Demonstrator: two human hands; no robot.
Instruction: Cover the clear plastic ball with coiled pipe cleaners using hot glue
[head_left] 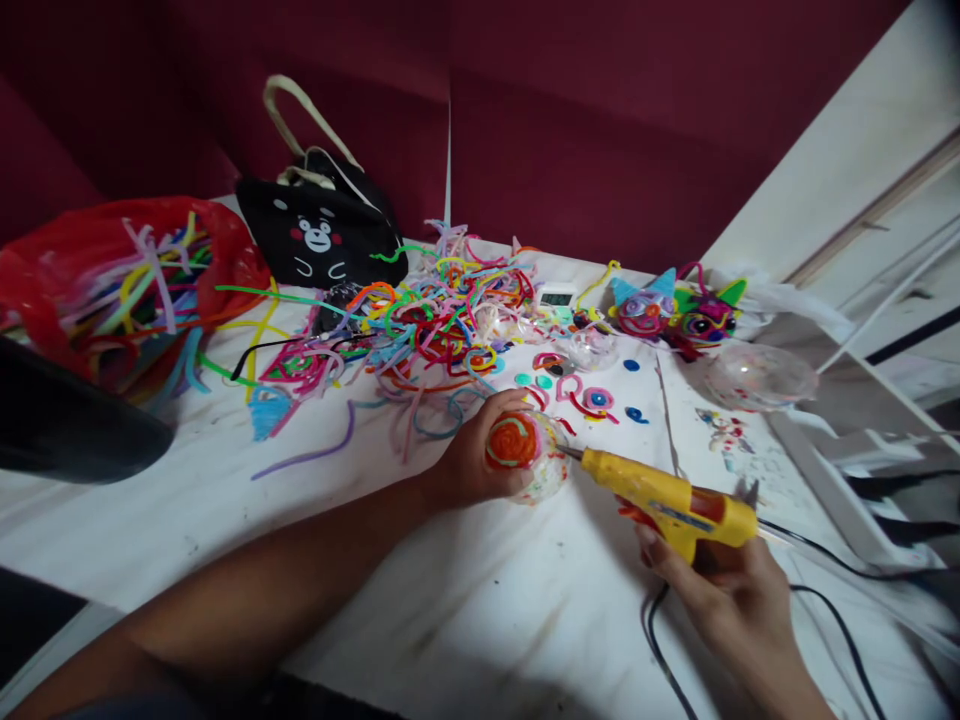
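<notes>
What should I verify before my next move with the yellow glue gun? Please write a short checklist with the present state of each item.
1. Yellow glue gun held in the right hand: ok.
2. Clear ball with its orange coil, held in the left hand: ok.
3. Nozzle pointing at the ball: ok, its tip is at the ball's side; contact cannot be told.
4. Nozzle hot: cannot tell.
5. Black cord away from the right wrist: not ok, it shows on both sides of it.
6. Pile of colourful strips away from the nozzle: ok, it lies farther back on the table.
</notes>
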